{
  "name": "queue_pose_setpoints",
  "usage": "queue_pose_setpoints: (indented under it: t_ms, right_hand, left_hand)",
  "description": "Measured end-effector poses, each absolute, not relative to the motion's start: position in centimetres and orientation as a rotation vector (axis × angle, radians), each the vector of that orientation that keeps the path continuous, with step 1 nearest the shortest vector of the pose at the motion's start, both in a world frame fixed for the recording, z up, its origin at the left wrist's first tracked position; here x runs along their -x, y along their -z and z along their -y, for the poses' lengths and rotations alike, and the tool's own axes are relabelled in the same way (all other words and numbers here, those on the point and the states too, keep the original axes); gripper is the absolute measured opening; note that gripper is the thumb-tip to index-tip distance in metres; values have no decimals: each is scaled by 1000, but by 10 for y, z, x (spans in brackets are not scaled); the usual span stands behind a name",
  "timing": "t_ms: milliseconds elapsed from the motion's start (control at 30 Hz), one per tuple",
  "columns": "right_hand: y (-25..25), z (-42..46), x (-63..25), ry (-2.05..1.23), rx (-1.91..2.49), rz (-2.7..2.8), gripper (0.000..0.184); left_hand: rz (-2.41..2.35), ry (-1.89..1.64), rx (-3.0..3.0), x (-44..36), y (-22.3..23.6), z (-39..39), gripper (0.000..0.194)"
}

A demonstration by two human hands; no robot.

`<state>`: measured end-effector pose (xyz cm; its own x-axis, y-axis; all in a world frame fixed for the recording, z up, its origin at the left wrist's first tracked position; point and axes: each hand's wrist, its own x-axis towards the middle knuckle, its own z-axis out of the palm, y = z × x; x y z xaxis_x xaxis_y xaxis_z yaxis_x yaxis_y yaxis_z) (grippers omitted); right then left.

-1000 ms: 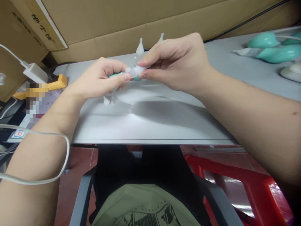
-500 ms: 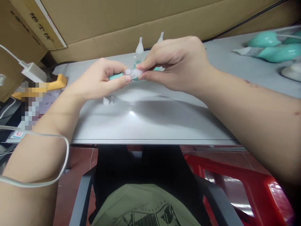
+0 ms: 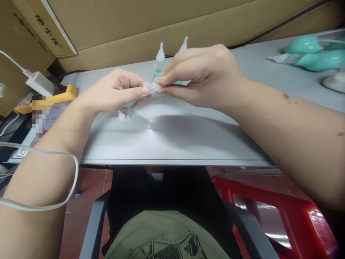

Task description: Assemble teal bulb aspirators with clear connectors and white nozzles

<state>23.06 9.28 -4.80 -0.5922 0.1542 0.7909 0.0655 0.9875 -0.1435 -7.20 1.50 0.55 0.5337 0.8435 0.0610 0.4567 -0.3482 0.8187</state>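
My left hand (image 3: 115, 90) is closed on a nasal aspirator, its teal body (image 3: 130, 104) showing below the fingers. Thumb and fingers of my right hand (image 3: 205, 75) pinch the white soft tip at the right end of its clear nozzle (image 3: 152, 87). Both hands meet just above the table, and the fingers hide part of the joint. Behind them stands a teal and clear aspirator (image 3: 160, 57) with a pointed translucent tip. A second pointed tip (image 3: 184, 45) rises behind my right hand. Small white pieces (image 3: 122, 115) lie below my left hand.
Teal bulbs (image 3: 323, 59) lie at the table's right. Cardboard (image 3: 161, 21) lines the back. At left are a white charger (image 3: 40, 83), a yellow power strip (image 3: 64, 94) and a white cable (image 3: 77, 172) across my forearm. A red stool (image 3: 291, 216) stands below right.
The teal body in my left hand has tilted downward, and more of my left fingers show beneath it. My right hand keeps its pinch, having shifted only slightly.
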Motion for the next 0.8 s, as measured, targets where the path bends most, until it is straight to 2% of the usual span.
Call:
queue_pose_setpoints:
  t_ms: [167,267,433,567,667,800]
  right_hand:
    - [47,-84,-232,-268,335,2250,24]
    - [46,-81,-233,-240,377,2292,28]
    - [47,-84,-232,-152,406,2276,33]
    - [46,-85,-229,-153,350,2247,15]
    - [44,-78,-226,-285,455,2208,6]
    - [47,-78,-217,-541,496,2083,22]
  left_hand:
    - [-1054,-641,-1934,71,-3,-14,71]
    - [-1079,-639,-1937,70,-4,-12,72]
    - [-1059,-661,-1945,70,-8,-10,55]
    - [-1082,-718,-2036,70,-7,-8,40]
    - [-1088,-765,-2178,69,-7,-8,36]
    - [-1122,-792,-2348,69,-5,-6,38]
